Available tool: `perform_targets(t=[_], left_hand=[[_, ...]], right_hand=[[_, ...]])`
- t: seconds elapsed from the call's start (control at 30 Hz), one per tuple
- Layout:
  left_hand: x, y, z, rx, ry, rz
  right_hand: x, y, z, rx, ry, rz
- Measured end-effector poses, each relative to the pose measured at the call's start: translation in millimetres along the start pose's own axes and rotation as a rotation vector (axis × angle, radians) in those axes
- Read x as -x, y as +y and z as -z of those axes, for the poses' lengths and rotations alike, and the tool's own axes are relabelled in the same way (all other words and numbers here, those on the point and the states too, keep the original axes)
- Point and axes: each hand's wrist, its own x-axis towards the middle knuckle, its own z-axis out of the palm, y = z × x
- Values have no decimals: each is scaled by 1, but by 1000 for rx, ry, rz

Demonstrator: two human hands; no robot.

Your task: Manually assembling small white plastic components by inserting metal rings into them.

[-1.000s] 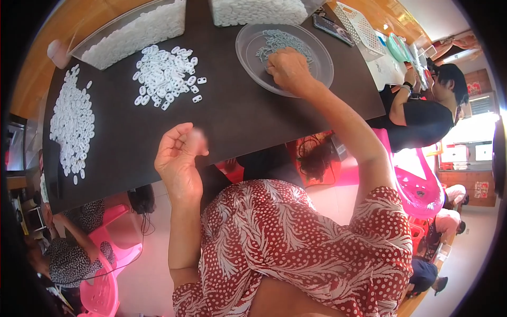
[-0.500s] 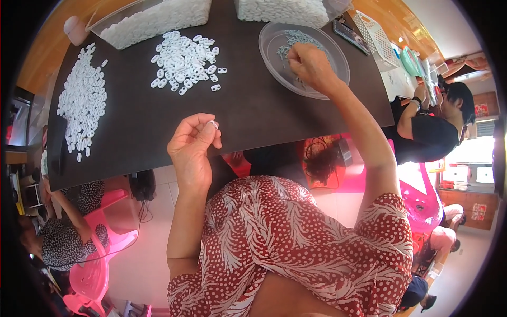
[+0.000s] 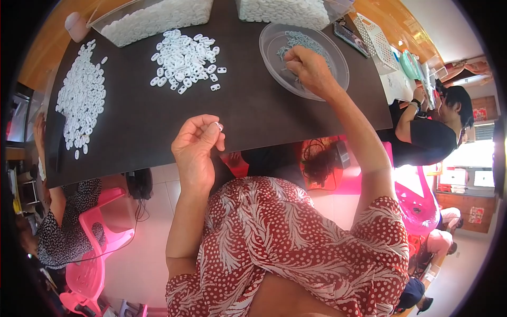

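My left hand is raised over the table's near edge, thumb and fingers pinched on a small white plastic piece. My right hand is over a shallow, round clear tray, its fingers closed together. Whatever those fingertips may hold is hidden. Beside them in the tray lies a heap of small grey-green, thin parts, too small to name. A loose pile of white oval pieces with two holes lies left of the tray.
Another spread of white oval pieces covers the table's left side. Two clear bins of white pieces stand at the back. A phone and a white perforated basket are back right. Co-workers sit on both sides.
My left hand has shifted slightly right, still pinching the white piece. My right hand stays over the tray with closed fingers. At the far left, a co-worker's hand has moved up beside the table.
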Motion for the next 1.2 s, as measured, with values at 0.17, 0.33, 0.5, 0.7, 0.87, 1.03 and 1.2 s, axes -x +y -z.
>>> perform_targets(t=[0.17,0.33,0.5,0.7,0.87,1.03,1.2], left_hand=[[-1,-2,-1,28,-5,38],[5,1,-6,77,-26,68],[5,7,-6,135,-43,130],[4,10,3,275,-52,201],[4,12,5,254,-27,233],[7,12,7,193,-20,195],[10,15,4,137,-30,114]], right_hand=[[5,-17,3,-72,-14,26],[28,-84,-27,-693,15,-51],[38,-117,-72,-1036,41,-58],[51,-128,-92,-1108,79,7],[49,-122,-89,-729,156,288],[47,-127,-79,-456,63,321],[50,-126,-82,-587,74,171]])
